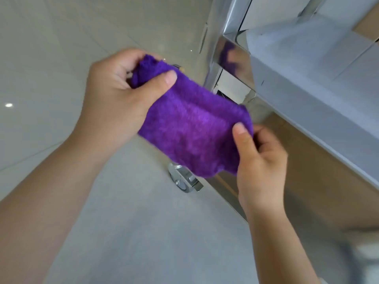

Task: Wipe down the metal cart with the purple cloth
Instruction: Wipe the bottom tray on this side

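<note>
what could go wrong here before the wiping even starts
The purple cloth is held in the air between the left hand and the right hand, clear of the metal cart. The right hand only pinches one edge, so it might slip free. The cart stands on a caster, so a firm wipe could roll it.
</note>
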Motion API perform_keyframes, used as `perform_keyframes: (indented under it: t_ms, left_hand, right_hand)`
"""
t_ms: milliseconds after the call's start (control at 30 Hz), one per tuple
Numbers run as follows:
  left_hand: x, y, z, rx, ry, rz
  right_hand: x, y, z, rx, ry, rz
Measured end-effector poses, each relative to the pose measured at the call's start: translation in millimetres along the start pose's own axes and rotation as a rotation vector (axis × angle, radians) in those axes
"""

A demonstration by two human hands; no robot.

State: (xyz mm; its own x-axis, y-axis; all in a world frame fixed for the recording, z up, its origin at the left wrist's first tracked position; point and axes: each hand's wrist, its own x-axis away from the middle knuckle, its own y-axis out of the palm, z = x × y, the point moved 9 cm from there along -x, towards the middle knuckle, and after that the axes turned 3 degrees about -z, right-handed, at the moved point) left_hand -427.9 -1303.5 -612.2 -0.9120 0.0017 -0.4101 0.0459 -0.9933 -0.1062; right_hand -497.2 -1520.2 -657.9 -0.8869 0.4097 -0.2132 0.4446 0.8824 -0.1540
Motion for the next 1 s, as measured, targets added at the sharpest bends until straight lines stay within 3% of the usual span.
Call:
perform_keyframes:
  t_ms: [133,233,433,500,633,867,1000]
  left_hand:
    - [-25,2,23,-0.070,0.294,0.184]
    - [-49,23,6,-0.087,0.309,0.279]
    - [-57,38,-27,-0.051,0.027,0.402]
    - [-58,44,-27,-0.009,0.016,0.341]
    - [-48,74,-52,0.287,-0.143,0.161]
    - [7,97,-165,0.126,-0.508,-0.033]
    - [23,99,-179,0.237,-0.650,-0.032]
  right_hand:
    - [-21,2,-25,-0.198,-0.074,0.217]
    - [-36,19,-24,-0.141,-0.073,0.270]
    - [-57,53,-25,-0.190,-0.076,0.242]
    - [-58,61,-21,-0.202,-0.064,0.228]
    - [-59,67,-9,-0.163,-0.086,0.247]
    - [-36,84,84,0.003,0.210,0.030]
    - [-32,83,98,0.035,0.275,0.039]
